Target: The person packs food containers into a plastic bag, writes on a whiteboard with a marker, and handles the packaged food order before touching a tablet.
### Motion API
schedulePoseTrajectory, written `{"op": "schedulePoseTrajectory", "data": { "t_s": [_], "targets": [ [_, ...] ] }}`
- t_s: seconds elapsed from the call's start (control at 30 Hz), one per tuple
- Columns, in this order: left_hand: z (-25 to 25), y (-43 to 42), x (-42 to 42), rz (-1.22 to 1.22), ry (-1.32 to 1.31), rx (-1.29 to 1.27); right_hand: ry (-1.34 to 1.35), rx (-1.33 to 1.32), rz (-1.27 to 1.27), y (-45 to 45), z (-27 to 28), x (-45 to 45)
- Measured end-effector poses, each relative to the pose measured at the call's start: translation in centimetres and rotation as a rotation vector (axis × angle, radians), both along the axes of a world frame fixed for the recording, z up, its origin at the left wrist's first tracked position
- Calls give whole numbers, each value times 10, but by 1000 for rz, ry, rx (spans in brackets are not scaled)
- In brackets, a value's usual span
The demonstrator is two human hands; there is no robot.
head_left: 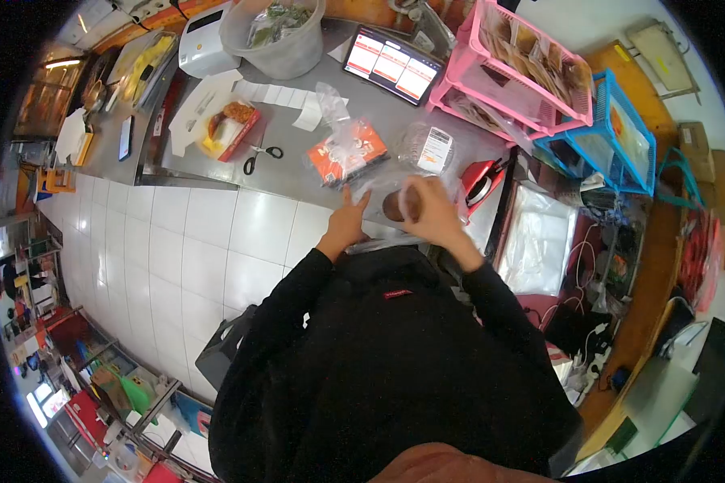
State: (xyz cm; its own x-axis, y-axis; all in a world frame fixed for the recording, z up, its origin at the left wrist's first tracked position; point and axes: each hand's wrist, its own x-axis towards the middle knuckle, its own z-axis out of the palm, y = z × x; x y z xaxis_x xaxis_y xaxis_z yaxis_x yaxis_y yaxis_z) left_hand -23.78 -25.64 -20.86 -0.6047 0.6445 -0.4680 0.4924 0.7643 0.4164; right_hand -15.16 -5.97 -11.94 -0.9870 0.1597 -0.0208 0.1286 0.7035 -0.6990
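My right hand [435,211] grips a small round cup of brown sauce [393,206] at the table's front edge. Around it spreads a clear plastic bag [383,241], its outline hard to follow. At the bag's left side is my left hand [347,226], index finger and thumb pointing up along the film, seemingly holding it. Just beyond, an orange and black box [348,153] lies under crumpled clear plastic. A round clear container with a white label [436,150] stands beyond my right hand.
On the grey table [290,173] lie scissors [261,158], an open food box with fried food [229,130] and a paper strip [278,95]. A tablet [393,64], a plastic tub [272,44] and pink baskets [515,76] stand behind. Flat clear bags [537,241] lie right.
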Motion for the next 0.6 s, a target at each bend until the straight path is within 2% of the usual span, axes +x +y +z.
{"op": "schedulePoseTrajectory", "data": {
  "t_s": [0.07, 0.13, 0.23, 0.37, 0.47, 0.57, 0.6],
  "targets": [
    [-1, -3, -3, 8, -42, -6, -229, 167, 48, -16, -35, -1],
    [3, -9, -8, 25, -73, -2, -188, 211, 39, -21, -80, 4],
    [-4, -14, -6, -2, -101, 14, -187, 239, 38, -26, -92, 8],
    [-13, -13, -5, -38, -110, -49, -161, 241, -66, -31, -90, 10],
    [-8, -16, -5, -41, -130, -28, -284, 221, -88, -26, -93, 6],
    [9, -19, -11, -89, -110, 12, -260, 292, -24, -15, -76, 13],
    [5, -27, -18, -136, -70, 47, -381, 421, 50, -5, -58, 12]
  ]
}}
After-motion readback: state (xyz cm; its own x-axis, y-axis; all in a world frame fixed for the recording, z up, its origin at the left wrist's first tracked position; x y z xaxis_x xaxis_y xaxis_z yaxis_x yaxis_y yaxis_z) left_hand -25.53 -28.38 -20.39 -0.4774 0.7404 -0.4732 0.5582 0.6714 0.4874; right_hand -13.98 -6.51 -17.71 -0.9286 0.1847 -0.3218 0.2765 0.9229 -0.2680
